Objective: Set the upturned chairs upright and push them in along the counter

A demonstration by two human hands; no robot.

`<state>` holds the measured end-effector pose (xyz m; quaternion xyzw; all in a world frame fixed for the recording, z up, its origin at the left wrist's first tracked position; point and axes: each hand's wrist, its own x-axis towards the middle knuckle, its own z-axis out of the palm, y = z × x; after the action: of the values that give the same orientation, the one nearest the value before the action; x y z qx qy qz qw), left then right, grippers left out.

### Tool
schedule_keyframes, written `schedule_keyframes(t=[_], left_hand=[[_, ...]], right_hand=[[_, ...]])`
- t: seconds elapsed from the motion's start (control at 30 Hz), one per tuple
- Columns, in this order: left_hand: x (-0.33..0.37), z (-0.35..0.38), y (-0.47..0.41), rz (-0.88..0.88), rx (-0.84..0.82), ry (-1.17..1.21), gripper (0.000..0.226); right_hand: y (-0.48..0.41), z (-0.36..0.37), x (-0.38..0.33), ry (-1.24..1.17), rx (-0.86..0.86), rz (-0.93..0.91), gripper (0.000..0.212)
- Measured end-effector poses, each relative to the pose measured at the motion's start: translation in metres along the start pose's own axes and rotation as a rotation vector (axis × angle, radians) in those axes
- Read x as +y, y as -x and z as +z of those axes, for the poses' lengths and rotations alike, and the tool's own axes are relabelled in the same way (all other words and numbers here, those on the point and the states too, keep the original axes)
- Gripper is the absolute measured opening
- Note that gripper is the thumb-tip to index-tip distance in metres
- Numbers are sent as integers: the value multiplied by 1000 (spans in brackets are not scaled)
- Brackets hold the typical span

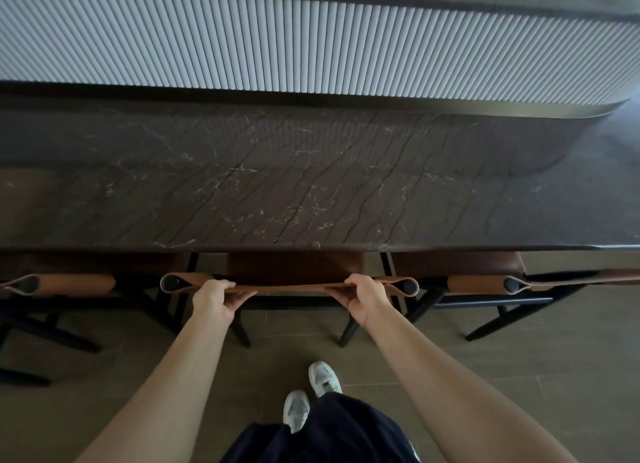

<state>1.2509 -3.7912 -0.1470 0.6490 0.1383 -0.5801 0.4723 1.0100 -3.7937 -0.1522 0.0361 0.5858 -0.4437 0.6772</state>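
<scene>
We look down past our shoes (311, 398) to three upright chairs at the counter (311, 185). The middle chair (294, 267) has its seat already under the edge; nothing upturned shows, so we judge only a final nudge remains here. Our left hand (213, 300) and right hand (363, 298) clamp its leather backrest (291, 287), fingers curled over the top. Beyond the fingers lies the counter; neighbouring chairs sit outside each hand.

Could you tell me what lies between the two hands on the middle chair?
In the head view, only the brown leather back strap of the middle chair runs between the left hand and the right hand; both grip it.
</scene>
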Motion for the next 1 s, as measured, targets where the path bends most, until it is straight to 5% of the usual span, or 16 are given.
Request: schedule_keyframes(t=[0.57,0.83,1.0], left_hand=[[17,3,-7,81,-46,27,40],[14,-5,-7,60,-104,7,34],[15,-8,-5,41,-142,-19,16]], right_hand=[[-3,18,1,-8,3,-54,33],[-5,10,6,40,-38,-50,11],[-11,6,8,82,-25,-47,35]])
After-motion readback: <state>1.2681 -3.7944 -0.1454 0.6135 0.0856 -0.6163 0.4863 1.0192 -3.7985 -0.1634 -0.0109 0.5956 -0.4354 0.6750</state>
